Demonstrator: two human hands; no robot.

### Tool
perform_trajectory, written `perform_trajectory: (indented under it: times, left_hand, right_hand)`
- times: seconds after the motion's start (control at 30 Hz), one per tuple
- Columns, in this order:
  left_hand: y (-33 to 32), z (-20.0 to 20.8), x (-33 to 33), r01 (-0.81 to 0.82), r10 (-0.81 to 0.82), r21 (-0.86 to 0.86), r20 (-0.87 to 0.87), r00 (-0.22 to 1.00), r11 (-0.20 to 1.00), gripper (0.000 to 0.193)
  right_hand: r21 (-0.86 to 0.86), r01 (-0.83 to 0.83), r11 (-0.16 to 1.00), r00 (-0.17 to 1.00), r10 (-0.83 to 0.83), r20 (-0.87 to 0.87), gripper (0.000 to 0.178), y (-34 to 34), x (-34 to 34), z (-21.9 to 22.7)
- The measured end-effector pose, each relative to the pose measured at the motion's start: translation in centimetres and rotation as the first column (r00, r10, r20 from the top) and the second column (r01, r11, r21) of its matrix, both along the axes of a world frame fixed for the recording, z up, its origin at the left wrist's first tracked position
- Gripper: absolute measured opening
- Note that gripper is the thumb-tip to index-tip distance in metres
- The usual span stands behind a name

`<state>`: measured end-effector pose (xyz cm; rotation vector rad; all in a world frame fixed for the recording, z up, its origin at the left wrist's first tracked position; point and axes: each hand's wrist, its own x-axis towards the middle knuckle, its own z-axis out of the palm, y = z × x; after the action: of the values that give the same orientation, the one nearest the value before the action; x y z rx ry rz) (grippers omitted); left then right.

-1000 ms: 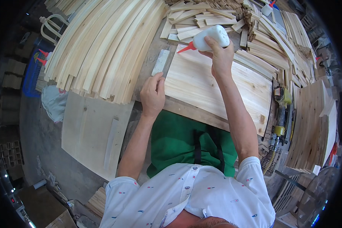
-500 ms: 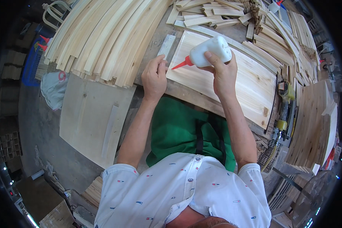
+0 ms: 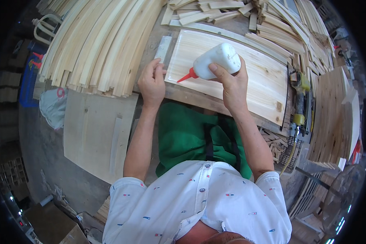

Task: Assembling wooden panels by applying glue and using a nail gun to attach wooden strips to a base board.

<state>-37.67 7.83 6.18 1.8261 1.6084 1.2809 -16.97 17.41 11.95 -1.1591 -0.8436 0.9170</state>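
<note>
My right hand (image 3: 234, 83) grips a white glue bottle (image 3: 217, 61), tilted with its red nozzle (image 3: 187, 75) pointing down and left. The nozzle tip is at the near edge of a pale wooden panel (image 3: 248, 77), close to its near left corner; whether it touches the wood I cannot tell. A thin, wet-looking white line runs along the panel's left edge. Just left of that corner, my left hand (image 3: 152, 86) holds nothing visible, its fingers loosely bent and apart. Beyond its fingertips lies a flat light-grey strip (image 3: 163, 47).
Long wooden slats (image 3: 97, 44) are stacked on the left, above a large board (image 3: 91, 134). Short wood offcuts (image 3: 209, 14) pile up at the back. To the right are a yellow-green air nailer (image 3: 300, 82) and stacked panels (image 3: 331, 118).
The bottle's nozzle has moved a little to the right along the panel's near edge, away from the corner. The whole view has shifted slightly. My right hand keeps its hold.
</note>
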Motion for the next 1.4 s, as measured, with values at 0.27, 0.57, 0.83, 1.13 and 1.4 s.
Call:
perform_trajectory:
  times: [0.27,0.57,0.83,1.13,1.4]
  left_hand:
    - [2.3,-0.8,7.6,0.204,-0.206,0.023,0.076,0.976,0.979,0.017]
    - [3.6,-1.2,15.8,0.379,-0.367,0.002,0.251,0.896,0.925,0.019]
    - [4.7,-0.3,13.0,0.287,-0.276,-0.027,0.203,0.939,0.957,0.021]
    - [6.0,1.1,3.8,0.103,-0.107,0.045,0.098,0.99,0.994,0.019]
    - [6.8,-1.0,1.9,0.088,-0.073,-0.075,0.19,0.979,0.993,0.024]
  right_hand:
    - [-0.038,0.162,0.986,0.985,-0.16,0.062,0.054,-6.1,7.2,1.1]
    - [-0.082,0.236,0.968,0.972,-0.233,0.039,0.055,-12.8,11.7,2.0]
    - [-0.052,0.119,0.992,0.993,-0.117,0.03,0.061,-12.3,8.3,2.3]
    - [-0.025,0.008,1.0,0.994,-0.011,-0.107,0.06,-11.8,4.5,1.4]
    - [-0.07,0.15,0.986,0.988,-0.147,0.047,0.055,-15.7,10.8,1.3]
